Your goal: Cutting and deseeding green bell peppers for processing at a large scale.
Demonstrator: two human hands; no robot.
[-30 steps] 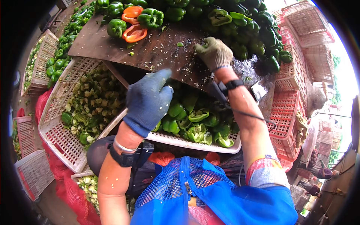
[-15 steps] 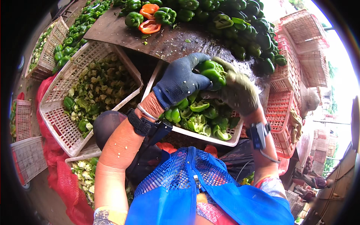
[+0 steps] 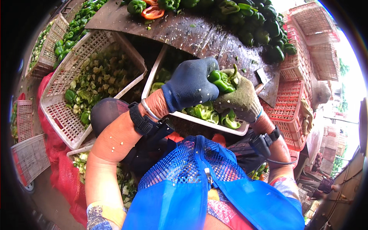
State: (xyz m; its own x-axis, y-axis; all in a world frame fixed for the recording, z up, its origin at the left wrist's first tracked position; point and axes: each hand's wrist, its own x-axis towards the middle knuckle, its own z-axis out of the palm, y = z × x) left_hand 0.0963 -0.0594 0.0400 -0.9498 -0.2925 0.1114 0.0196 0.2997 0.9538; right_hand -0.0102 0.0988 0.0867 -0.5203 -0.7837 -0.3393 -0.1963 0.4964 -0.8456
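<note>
Both of my gloved hands hold one green bell pepper [image 3: 221, 81] above the near edge of the table. My left hand [image 3: 190, 81], in a dark blue glove, is closed on the pepper's left side. My right hand [image 3: 241, 99], in a dusty grey-green glove, grips it from the right and below; its fingertips are partly hidden. The curved stem sticks up beside the right glove. Below my hands, cut green pepper pieces [image 3: 201, 112] lie in a white crate [image 3: 152, 71]. A small flat-bladed tool [image 3: 262, 76] rests on the table beyond my right hand.
Whole green peppers [image 3: 264, 36] are heaped on the dark wooden table [image 3: 180, 36], with orange pepper pieces [image 3: 153, 12]. A white crate [image 3: 61, 132] of pepper scraps stands left, beside red netting [image 3: 65, 180]. Red crates [image 3: 281, 109] are stacked at the right.
The pepper has been turned, so its stem now shows. My left fingers have curled tighter around it. My right hand has shifted lower, and the flat-bladed tool has come into sight.
</note>
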